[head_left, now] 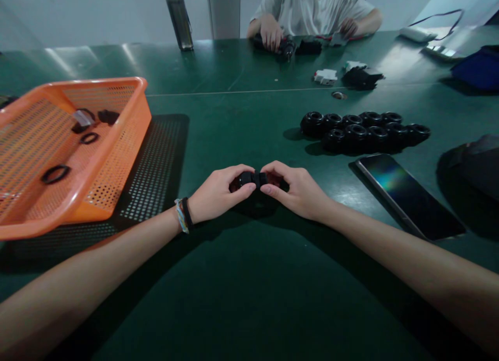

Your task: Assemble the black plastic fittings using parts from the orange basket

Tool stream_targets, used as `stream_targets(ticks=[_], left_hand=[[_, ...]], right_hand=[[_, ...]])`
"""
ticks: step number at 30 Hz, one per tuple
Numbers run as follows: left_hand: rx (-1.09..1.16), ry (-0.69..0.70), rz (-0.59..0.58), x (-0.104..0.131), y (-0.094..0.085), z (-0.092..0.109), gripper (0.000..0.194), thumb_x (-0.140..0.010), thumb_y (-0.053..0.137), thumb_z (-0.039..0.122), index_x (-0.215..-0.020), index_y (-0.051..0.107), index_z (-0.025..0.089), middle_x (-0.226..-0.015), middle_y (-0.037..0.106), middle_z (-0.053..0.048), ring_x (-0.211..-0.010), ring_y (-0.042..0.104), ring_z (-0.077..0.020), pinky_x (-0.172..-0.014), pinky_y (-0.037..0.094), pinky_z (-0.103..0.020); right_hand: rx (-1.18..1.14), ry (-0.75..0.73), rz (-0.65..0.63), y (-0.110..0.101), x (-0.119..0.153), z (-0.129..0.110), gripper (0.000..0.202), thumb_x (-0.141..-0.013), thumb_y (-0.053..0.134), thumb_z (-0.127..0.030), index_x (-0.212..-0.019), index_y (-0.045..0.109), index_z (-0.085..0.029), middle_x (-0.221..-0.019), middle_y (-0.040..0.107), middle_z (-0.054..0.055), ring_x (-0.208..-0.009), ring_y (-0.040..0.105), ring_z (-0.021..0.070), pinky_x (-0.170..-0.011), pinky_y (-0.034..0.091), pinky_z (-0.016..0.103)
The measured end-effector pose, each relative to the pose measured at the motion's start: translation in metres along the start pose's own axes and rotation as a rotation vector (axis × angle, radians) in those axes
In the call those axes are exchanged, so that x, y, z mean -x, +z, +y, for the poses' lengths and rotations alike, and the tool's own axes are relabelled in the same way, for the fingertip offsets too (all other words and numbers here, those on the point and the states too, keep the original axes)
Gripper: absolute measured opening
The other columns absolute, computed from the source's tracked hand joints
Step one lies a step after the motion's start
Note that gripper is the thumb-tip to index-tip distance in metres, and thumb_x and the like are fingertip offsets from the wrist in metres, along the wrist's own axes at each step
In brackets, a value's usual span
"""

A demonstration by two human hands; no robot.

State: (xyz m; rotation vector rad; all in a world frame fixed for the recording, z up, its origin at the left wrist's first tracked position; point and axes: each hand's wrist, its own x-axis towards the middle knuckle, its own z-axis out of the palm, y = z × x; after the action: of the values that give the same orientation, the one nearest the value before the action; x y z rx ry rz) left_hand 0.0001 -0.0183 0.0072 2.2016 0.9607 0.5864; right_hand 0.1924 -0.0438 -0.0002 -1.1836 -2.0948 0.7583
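1. I see the left hand [220, 193] in the middle of my view, with its thumb and fingers clamped on the left end of a small black piece [257, 181].
2. I see the right hand [298, 192] facing it, with its thumb and fingers clamped on the right end of the same black piece.
3. The black piece is between the two hands, low over the green table [249, 293]. It may be two parts pushed together, but it is too dark for me to be sure.
4. Two bands [184, 215] go around the left wrist.
5. To the left is an orange basket [125, 153] full of little holes. Inside I see black rings [55, 174] and some other small dark bits [108, 116].
6. To the right, shiny round black parts [355, 134] stand close together in two rows. A phone [413, 197] lies near them, with its dark screen up.
7. A dark bundle [479, 163] sits past the phone, at the right edge.
8. Across the table, a person [312, 12] in a light shirt has one hand on a dark tool [287, 48]. Small white parts [325, 76] lie nearby, and a tall bottle [180, 18] stands farther left.
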Motion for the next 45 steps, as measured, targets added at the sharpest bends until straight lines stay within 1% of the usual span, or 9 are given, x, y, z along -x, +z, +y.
stream_targets(ticks=[11,17,26,31,34,45], left_hand=[[-0.014,-0.005,-0.007,0.0006,-0.0007,0.0007,0.033,-0.082,0.044,0.037,-0.102,0.059,0.015,-0.087,0.064,-0.004,-0.073,0.057,-0.0156,-0.062,0.043,-0.025],[-0.007,-0.006,-0.013,0.0007,-0.0005,0.0016,0.034,-0.082,0.045,0.036,-0.103,0.059,0.014,-0.087,0.065,-0.004,-0.075,0.057,-0.0161,-0.063,0.043,-0.025],[0.017,-0.008,-0.013,0.0001,-0.0007,0.0016,0.034,-0.081,0.044,0.036,-0.103,0.059,0.014,-0.084,0.063,-0.003,-0.072,0.055,-0.0152,-0.062,0.042,-0.025],[0.022,-0.009,-0.016,0.0001,-0.0012,0.0027,0.035,-0.081,0.044,0.037,-0.103,0.059,0.013,-0.083,0.063,-0.003,-0.071,0.055,-0.0155,-0.061,0.041,-0.025],[0.019,-0.008,-0.017,0.0004,-0.0013,0.0024,0.035,-0.081,0.044,0.037,-0.102,0.059,0.013,-0.084,0.063,-0.004,-0.071,0.055,-0.0155,-0.062,0.041,-0.025],[0.011,-0.004,-0.023,0.0000,-0.0005,0.0012,0.034,-0.081,0.045,0.036,-0.103,0.059,0.014,-0.086,0.064,-0.003,-0.073,0.056,-0.0156,-0.063,0.042,-0.025]], right_hand=[[-0.009,0.009,-0.008,-0.0003,-0.0005,-0.0014,0.018,-0.083,0.052,-0.035,-0.085,0.053,-0.018,-0.071,0.059,0.000,-0.062,0.052,0.0123,-0.057,0.039,0.024],[0.002,-0.009,-0.011,-0.0006,-0.0007,-0.0007,0.018,-0.083,0.051,-0.035,-0.085,0.052,-0.017,-0.069,0.058,0.000,-0.060,0.051,0.0120,-0.056,0.038,0.024],[0.003,-0.022,-0.015,-0.0013,0.0003,-0.0038,0.013,-0.077,0.052,-0.028,-0.085,0.049,-0.018,-0.069,0.056,-0.001,-0.061,0.051,0.0116,-0.057,0.040,0.025],[-0.002,-0.028,-0.002,-0.0004,0.0012,-0.0033,0.019,-0.075,0.054,-0.026,-0.091,0.047,-0.019,-0.071,0.057,-0.001,-0.061,0.052,0.0118,-0.057,0.042,0.025],[-0.007,-0.039,0.003,-0.0004,0.0018,-0.0023,0.022,-0.075,0.054,-0.025,-0.094,0.046,-0.020,-0.071,0.057,-0.002,-0.061,0.053,0.0117,-0.058,0.042,0.025],[0.010,-0.041,-0.011,-0.0010,0.0014,-0.0022,0.019,-0.077,0.054,-0.026,-0.093,0.047,-0.019,-0.073,0.059,-0.001,-0.063,0.054,0.0119,-0.058,0.043,0.025]])
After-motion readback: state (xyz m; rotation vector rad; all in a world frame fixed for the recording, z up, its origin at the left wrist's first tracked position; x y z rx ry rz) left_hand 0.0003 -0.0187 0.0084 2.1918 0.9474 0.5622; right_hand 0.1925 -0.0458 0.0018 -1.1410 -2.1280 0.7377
